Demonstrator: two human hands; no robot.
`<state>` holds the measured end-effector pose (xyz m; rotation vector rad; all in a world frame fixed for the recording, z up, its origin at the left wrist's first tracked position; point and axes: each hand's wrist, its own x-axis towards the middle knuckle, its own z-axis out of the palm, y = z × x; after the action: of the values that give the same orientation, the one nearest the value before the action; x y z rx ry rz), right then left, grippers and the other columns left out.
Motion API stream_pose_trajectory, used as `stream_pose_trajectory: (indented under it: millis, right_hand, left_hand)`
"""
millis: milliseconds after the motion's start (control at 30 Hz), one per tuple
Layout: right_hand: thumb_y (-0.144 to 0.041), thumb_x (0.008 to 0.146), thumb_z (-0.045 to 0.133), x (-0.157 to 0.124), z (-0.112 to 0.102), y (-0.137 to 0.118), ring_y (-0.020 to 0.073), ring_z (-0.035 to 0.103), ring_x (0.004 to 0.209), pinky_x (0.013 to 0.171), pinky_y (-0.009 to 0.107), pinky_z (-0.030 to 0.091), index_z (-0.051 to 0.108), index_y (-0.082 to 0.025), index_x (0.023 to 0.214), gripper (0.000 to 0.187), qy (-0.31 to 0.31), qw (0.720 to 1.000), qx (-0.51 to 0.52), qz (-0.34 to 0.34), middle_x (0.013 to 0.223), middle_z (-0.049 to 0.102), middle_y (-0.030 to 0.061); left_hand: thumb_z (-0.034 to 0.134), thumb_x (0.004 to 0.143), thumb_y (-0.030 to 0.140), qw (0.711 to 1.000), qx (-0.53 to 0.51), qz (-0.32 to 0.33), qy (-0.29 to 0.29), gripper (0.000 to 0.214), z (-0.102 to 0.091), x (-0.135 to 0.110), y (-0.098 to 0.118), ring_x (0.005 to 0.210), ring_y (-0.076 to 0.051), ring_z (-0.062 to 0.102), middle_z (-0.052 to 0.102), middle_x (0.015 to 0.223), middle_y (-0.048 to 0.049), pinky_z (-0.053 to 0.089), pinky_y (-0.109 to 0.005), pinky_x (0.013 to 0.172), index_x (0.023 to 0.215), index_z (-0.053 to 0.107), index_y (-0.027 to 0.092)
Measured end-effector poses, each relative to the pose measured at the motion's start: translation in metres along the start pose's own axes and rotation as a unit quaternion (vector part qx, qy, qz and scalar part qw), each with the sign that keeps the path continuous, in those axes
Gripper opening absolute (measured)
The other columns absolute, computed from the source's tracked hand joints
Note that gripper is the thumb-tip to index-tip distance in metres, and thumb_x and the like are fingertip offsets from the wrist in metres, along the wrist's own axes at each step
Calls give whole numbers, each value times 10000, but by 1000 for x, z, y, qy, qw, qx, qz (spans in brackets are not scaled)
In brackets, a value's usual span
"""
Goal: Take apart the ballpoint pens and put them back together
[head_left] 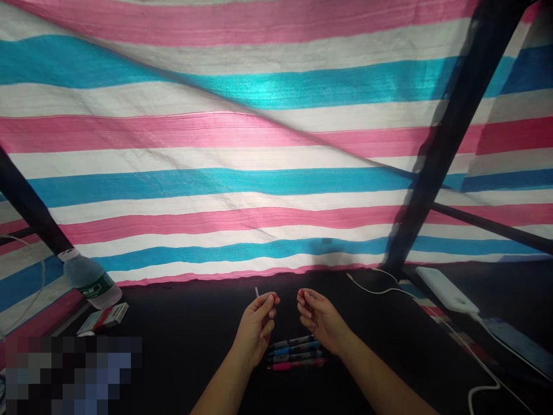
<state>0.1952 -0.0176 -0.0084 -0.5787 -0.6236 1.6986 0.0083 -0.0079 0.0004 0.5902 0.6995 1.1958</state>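
Observation:
My left hand (257, 323) is closed in a pinch around a thin pen refill (258, 295), whitish at its upper end and orange-red lower down. A bit of red also shows at the tips of these fingers. To the right, apart from it, my right hand (322, 317) pinches a small red piece (301, 294) between thumb and forefinger; the fingers cover most of it. Below and between both hands, several pens (294, 349) lie side by side on the black tabletop (194, 346). The closest one is a pink-red pen (298, 364); others have blue or dark parts.
At the left stand a water bottle (93, 282) and a small red-and-white box (103, 318). A white power bank (447, 289) with a white cable (458, 340) lies on the right, near a phone-like slab (518, 343). Striped sheeting (242, 178) hangs behind, with dark posts (449, 150).

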Motion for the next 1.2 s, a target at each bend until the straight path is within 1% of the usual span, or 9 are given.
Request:
stream_pose_trajectory:
  millis: [167, 300, 400, 500, 567, 733, 900, 1033, 1200]
  right_hand:
    - [-310, 757, 886, -1, 2, 0, 53, 342, 542, 430, 197, 124, 759, -146, 882, 241, 1, 1000, 0, 0, 795, 559, 5]
    - [-325, 743, 890, -2, 2, -1, 53, 348, 539, 435, 204, 121, 760, -151, 881, 257, 8, 1000, -11, -3, 793, 565, 5]
    - [-361, 737, 885, -3, 3, 0, 53, 369, 524, 442, 210, 121, 759, -160, 889, 282, 23, 997, -64, -26, 758, 566, -5]
    - [-408, 748, 861, -3, 4, 4, 60, 380, 488, 448, 214, 131, 755, -163, 909, 311, 36, 983, -171, -60, 647, 541, -30]
    - [-445, 770, 829, -4, 5, 7, 69, 376, 466, 451, 214, 153, 747, -164, 920, 329, 39, 968, -235, -73, 564, 514, -47]
    - [-498, 809, 762, -5, 6, 10, 94, 404, 462, 458, 228, 227, 740, -164, 913, 350, 28, 934, -338, -110, 507, 503, -54]
    - [-498, 822, 746, -4, 5, 8, 112, 436, 473, 487, 251, 289, 744, -182, 903, 326, 40, 920, -364, -144, 506, 494, -58]
    - [-488, 813, 756, -3, 5, 9, 122, 459, 481, 499, 259, 319, 747, -188, 898, 312, 39, 918, -370, -140, 535, 520, -49]
    - [-453, 827, 745, -4, 6, 9, 125, 461, 484, 493, 257, 325, 739, -191, 884, 269, 38, 908, -390, -149, 550, 515, -49]
  left_hand:
    - [955, 633, 309, 1000, 6, -2, 4, 425, 2, -2, 1, 506, -26, 424, 682, 831, -65, 214, -83, 293, 942, 767, 86]
    - [964, 612, 325, 1000, 21, 0, 13, 478, 2, -1, 1, 495, -21, 417, 690, 839, -72, 199, -93, 301, 981, 771, 91]
    - [947, 638, 367, 998, 58, 12, 8, 475, 2, -1, -1, 441, -3, 370, 680, 776, -48, 177, -107, 311, 984, 765, 97]
    - [884, 723, 429, 992, 119, 39, -8, 422, 3, -4, -2, 368, 14, 295, 639, 668, 3, 143, -129, 324, 972, 750, 116]
    - [842, 763, 463, 984, 166, 58, -15, 412, 4, -6, -4, 338, 16, 276, 644, 654, 7, 125, -147, 331, 974, 739, 124]
    - [834, 740, 503, 968, 234, 88, -11, 463, 10, -10, -6, 321, -8, 310, 688, 660, -28, 140, -173, 345, 970, 733, 114]
    - [817, 751, 520, 967, 231, 111, 5, 459, 10, -11, -3, 324, -10, 301, 686, 664, -22, 144, -177, 349, 967, 739, 123]
    - [815, 757, 500, 964, 240, 117, 3, 430, 8, -9, -3, 330, -18, 310, 684, 656, -21, 161, -182, 356, 958, 743, 127]
    - [805, 771, 459, 954, 265, 139, 2, 364, 3, -5, -8, 395, -77, 456, 688, 652, -30, 288, -196, 405, 945, 760, 143]
